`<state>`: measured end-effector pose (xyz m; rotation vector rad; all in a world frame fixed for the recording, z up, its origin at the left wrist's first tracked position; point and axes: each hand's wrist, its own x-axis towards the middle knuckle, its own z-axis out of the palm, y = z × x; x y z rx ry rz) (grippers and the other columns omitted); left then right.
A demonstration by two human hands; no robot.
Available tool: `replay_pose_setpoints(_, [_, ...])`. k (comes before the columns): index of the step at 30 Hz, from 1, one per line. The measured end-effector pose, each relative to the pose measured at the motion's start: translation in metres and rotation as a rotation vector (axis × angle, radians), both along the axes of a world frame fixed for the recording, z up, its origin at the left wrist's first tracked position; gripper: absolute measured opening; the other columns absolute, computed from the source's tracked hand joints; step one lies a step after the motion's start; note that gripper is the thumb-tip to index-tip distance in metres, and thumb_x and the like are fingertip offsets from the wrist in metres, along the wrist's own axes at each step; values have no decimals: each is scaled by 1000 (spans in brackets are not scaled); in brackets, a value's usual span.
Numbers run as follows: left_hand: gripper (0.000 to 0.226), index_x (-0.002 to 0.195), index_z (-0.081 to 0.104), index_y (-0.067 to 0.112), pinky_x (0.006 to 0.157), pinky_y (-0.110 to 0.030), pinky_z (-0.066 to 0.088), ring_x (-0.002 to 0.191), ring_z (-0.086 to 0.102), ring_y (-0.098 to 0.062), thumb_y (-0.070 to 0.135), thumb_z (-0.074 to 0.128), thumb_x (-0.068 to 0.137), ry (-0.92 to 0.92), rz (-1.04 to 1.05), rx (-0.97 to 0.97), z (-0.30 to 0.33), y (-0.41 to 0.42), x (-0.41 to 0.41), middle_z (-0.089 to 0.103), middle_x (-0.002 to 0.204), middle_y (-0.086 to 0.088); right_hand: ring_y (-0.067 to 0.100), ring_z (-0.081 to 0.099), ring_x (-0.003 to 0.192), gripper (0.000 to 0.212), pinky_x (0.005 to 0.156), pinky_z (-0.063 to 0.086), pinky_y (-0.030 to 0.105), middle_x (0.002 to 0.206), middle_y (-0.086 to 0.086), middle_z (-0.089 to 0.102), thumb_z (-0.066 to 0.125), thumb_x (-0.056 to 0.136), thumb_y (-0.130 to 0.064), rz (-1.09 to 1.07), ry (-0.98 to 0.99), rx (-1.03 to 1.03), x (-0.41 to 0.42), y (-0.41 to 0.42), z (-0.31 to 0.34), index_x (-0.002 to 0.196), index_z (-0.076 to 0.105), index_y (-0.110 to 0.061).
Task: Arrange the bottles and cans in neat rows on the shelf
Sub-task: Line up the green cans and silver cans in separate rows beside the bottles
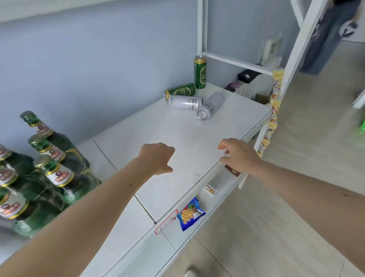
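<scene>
Cans first. Four of them sit at the far end of the shelf (177, 142), well ahead of both my hands. One green can (200, 71) stands upright by the white post (201, 23). A second green can (180, 90) lies on its side just in front of it, touching a white can (185, 102), also toppled. Another white can (210, 106) lies angled with its top toward me, its end against the first white one. So three need righting before any row makes sense.

Bottles (44, 164) stand clustered off to the left of my left hand (157, 158), green glass, gold caps, upright and packed close. They look roughly grouped already, not clearly in rows.

Left hand hovers over the middle of the shelf, fingers loosely curled, holding nothing. Right hand (238, 155) is at the shelf's front edge, fingers relaxed and spread a bit, also empty. Cannot tell whether it touches the edge. Both point toward the cans, so I judge I'm reaching for the toppled ones next.

Risk: lying cans roll easily, and the angled white one is nearest the open right edge.

Below my right hand, on a lower tier, a blue snack bag (190, 215). A yellow snack strip (275, 112) hangs on the frame past the right hand.
</scene>
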<state>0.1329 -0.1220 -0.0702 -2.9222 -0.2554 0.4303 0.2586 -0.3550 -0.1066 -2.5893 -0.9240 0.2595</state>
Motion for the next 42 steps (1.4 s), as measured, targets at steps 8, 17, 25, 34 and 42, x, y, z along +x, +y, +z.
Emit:
replay_pose_setpoints(8, [44, 121, 51, 19, 73, -31, 37, 109, 55, -20, 38, 61, 84, -5, 8, 23, 18, 33, 109, 56, 113, 2, 13, 60, 106, 36, 83, 47, 31, 126, -5, 60, 64, 88, -25, -57, -38, 31, 98, 15, 18, 123, 57, -20])
replay_pose_setpoints(17, [44, 119, 53, 19, 76, -31, 42, 105, 56, -19, 41, 61, 82, -39, 117, 21, 17, 58, 201, 58, 107, 3, 16, 59, 108, 36, 84, 46, 31, 127, -2, 60, 65, 90, -24, 36, -71, -2, 208, 40, 21, 124, 57, -16])
replay_pose_setpoints(25, [50, 126, 49, 21, 74, -30, 37, 110, 53, -20, 43, 63, 83, -102, 326, -45, 10, 69, 250, 55, 114, 3, 17, 61, 102, 32, 85, 48, 32, 121, -3, 63, 66, 85, -20, 209, -19, 7, 288, 80, 20, 116, 61, -17])
replay_pose_setpoints(34, [63, 136, 43, 25, 85, -33, 39, 122, 46, -19, 46, 66, 81, -155, 501, -183, 0, 103, 261, 50, 127, 4, 19, 61, 107, 31, 84, 46, 30, 121, 0, 64, 67, 86, -21, 306, 3, 52, 315, 138, 15, 116, 63, -16])
replay_pose_setpoints(42, [65, 140, 40, 24, 85, -34, 37, 125, 45, -20, 45, 64, 83, -150, 509, -206, -10, 141, 273, 46, 135, 4, 20, 59, 111, 34, 85, 46, 31, 121, 0, 64, 67, 88, -28, 325, 6, 41, 316, 179, 3, 119, 60, -15])
